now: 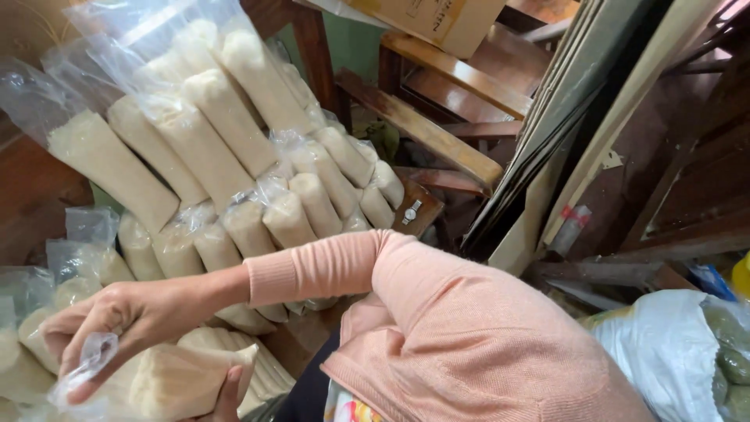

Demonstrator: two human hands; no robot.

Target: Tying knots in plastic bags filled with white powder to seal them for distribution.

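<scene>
The right hand, reaching across the body in a pink sleeve, is pinching the loose clear top of a plastic bag filled with pale, cream-coloured sticks. Its fingers are curling closed around the crumpled plastic, so the bag is hanging and leaning just below the grip. The left hand is showing only its fingertips at the bottom edge, pressing against the underside of that same bag and propping it up; I cannot tell whether it is closing around the bag or simply resting against it. Directly above and behind the grip, many more filled bags are lying stacked in sloping rows, their open plastic tops sticking upward. Well off to the right of the grip, wooden chairs and flat boards are leaning together, with a white sack sitting nearer.
</scene>
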